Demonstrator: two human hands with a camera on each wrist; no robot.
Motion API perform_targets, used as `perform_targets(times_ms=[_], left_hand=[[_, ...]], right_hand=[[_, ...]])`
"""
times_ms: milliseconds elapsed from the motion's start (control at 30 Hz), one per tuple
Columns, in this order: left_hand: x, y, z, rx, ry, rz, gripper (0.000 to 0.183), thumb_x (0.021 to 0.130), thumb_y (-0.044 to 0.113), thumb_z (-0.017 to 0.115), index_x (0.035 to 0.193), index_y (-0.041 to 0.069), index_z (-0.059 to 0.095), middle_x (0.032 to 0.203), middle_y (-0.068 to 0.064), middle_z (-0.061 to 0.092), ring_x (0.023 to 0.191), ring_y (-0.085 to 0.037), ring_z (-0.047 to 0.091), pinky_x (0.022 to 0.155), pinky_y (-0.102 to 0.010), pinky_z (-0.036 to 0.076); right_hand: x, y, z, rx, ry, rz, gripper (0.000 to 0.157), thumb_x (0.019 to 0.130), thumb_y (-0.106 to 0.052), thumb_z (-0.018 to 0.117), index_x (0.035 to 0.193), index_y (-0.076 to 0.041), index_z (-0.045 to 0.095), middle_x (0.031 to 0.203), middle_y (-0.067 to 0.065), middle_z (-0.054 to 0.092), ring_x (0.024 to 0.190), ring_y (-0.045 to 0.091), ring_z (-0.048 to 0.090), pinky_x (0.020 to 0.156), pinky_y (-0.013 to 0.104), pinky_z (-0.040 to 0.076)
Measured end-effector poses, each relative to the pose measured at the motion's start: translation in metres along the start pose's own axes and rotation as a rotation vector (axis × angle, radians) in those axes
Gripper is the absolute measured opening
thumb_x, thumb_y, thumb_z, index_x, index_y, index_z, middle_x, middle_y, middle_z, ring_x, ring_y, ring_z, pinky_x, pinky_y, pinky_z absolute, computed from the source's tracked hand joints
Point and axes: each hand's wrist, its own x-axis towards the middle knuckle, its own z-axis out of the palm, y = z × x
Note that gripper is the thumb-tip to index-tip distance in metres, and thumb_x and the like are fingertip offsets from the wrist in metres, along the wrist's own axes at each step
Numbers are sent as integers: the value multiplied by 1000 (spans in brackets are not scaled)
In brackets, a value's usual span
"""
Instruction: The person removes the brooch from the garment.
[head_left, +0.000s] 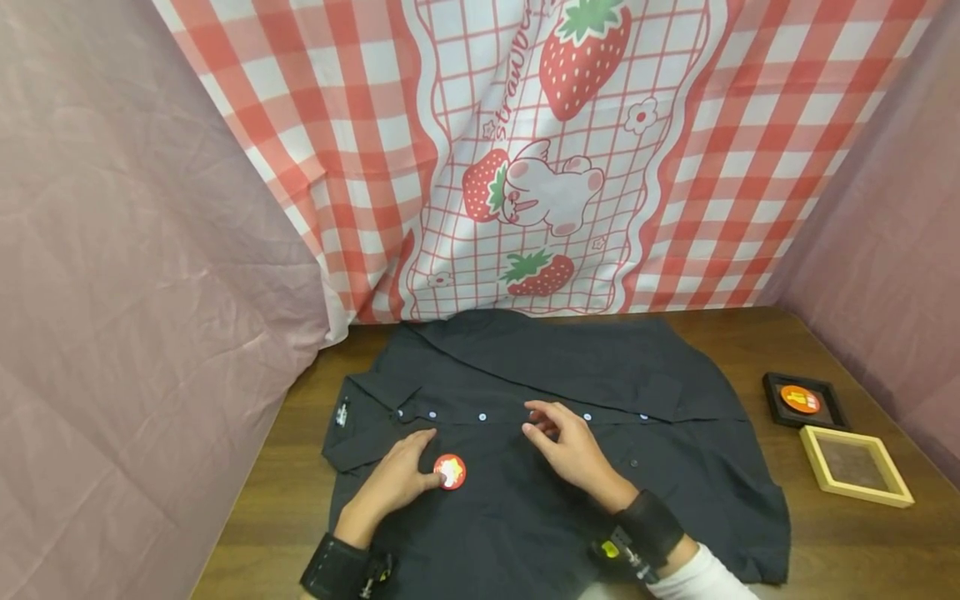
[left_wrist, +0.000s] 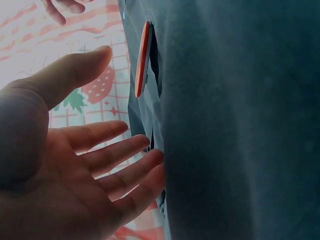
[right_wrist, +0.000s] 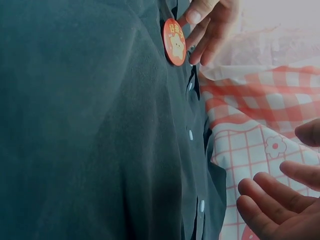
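Observation:
A dark button-up shirt lies spread out with its collar to the left and a row of pale buttons across it. On the chest sits a round red pin badge with a star figure. My left hand is beside the badge, thumb tip at its left edge in the head view; in the left wrist view its fingers are spread and hold nothing. Over the button row hovers my right hand, its fingers loosely bent and holding nothing. The right wrist view shows the badge face-on near the left fingers.
At the right of the wooden table lie a black frame with a round orange badge inside and a light wooden frame. A checked strawberry cloth hangs behind, with pink curtains at both sides.

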Motion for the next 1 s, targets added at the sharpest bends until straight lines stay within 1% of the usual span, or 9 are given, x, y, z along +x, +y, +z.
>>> perform_targets(times_ms=[133, 233, 333, 500, 633, 867, 1000], left_hand=[[0, 0, 1, 3, -16, -4, 71, 76, 19, 80, 137, -2, 50, 142, -20, 51, 134, -39, 46, 110, -54, 37], [0, 1, 1, 0, -22, -2, 72, 75, 18, 81, 137, -3, 50, 142, -21, 51, 135, -38, 46, 110, -54, 37], [-1, 1, 0, 1, -20, 5, 72, 75, 17, 80, 137, -3, 50, 143, -21, 51, 135, -37, 45, 111, -52, 36], [0, 2, -1, 18, 1, 28, 71, 74, 16, 80, 136, -3, 51, 142, -21, 51, 134, -39, 46, 111, -53, 37], [-1, 3, -2, 21, 5, 25, 71, 74, 16, 80, 136, -2, 51, 141, -23, 51, 133, -41, 46, 110, -54, 37], [-1, 3, -2, 15, -5, 4, 71, 75, 17, 80, 137, -1, 50, 143, -23, 50, 135, -41, 44, 110, -55, 36], [-2, 5, -3, 17, -4, 15, 71, 75, 17, 80, 137, -2, 50, 142, -23, 50, 135, -41, 44, 110, -55, 36]], right_hand=[[-3, -2, 3, -2, 14, 11, 31, 88, -11, 70, 118, -6, 67, 94, 5, 67, 82, 16, 66, 74, 26, 55], [-3, -4, 4, 1, 3, 16, 31, 88, -12, 70, 118, -6, 67, 94, 6, 67, 82, 15, 66, 74, 25, 55], [-2, -5, 4, 0, -23, 15, 32, 89, -13, 70, 120, -7, 66, 97, 8, 67, 83, 16, 66, 75, 26, 55], [0, -5, 6, -24, -100, 1, 38, 89, -15, 70, 125, -6, 63, 103, 13, 66, 87, 18, 64, 75, 28, 54], [0, -6, 7, -35, -137, -1, 40, 89, -17, 70, 126, -5, 62, 105, 13, 65, 88, 19, 63, 75, 28, 54], [1, -9, 10, -40, -113, -23, 39, 86, -16, 72, 124, -7, 63, 102, 13, 66, 81, 14, 60, 66, 20, 49], [1, -10, 11, -35, -115, -36, 39, 86, -15, 73, 123, -6, 64, 101, 13, 66, 81, 17, 61, 66, 20, 49]])
